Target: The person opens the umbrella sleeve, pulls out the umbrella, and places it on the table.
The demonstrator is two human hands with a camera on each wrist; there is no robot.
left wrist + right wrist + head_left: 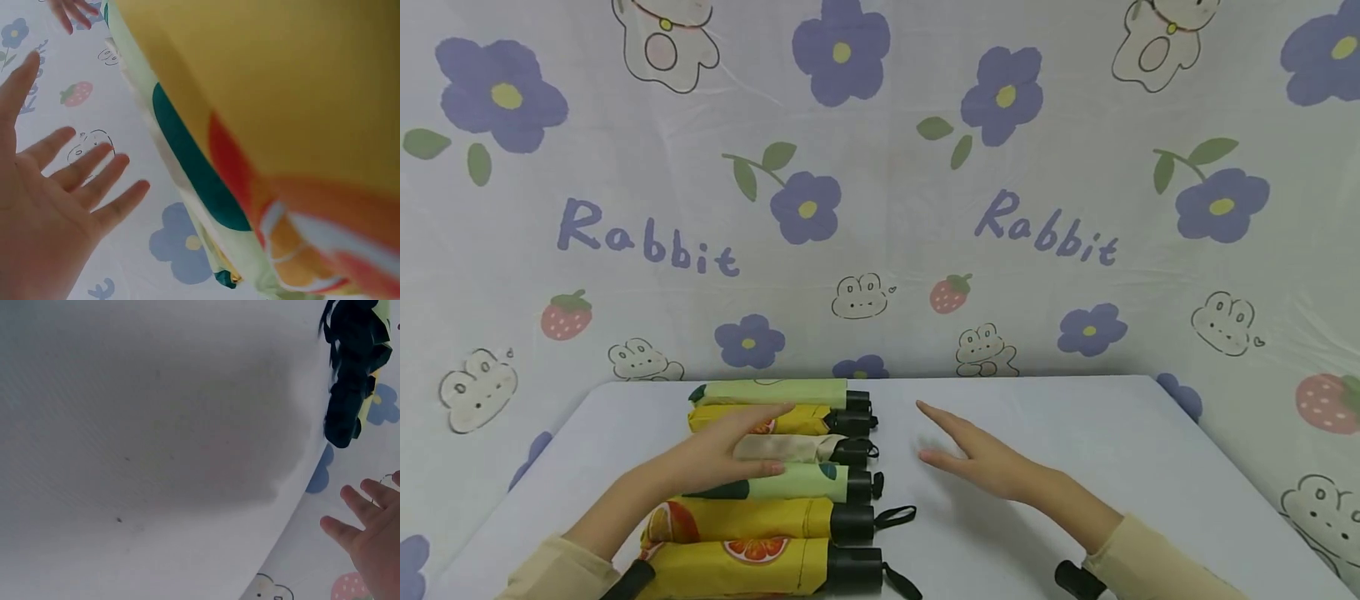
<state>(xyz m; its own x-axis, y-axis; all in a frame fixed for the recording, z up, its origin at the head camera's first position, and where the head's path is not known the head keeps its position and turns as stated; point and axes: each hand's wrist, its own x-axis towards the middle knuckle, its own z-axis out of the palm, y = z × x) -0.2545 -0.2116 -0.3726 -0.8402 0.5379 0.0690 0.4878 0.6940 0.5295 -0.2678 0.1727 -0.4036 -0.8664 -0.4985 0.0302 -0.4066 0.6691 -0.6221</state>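
Your left grip [722,454], fingers apart, hovers over six folded umbrellas [808,483] lying in a row on the bench [1150,467]; your right grip [988,458] (fingers also apart) hangs right of their black handles [859,483].

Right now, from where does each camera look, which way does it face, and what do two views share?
Head: on the head, looking forward and down at folded umbrellas, white table and patterned cloth; left hand, right hand and sleeves show.
Left wrist: worn there, looking past the left hand at a yellow umbrella and cloth; part of the right hand, top left.
Right wrist: worn there, looking over the table toward black umbrella ends and cloth; right hand at lower right.
Both wrist views share the right hand and cloth.
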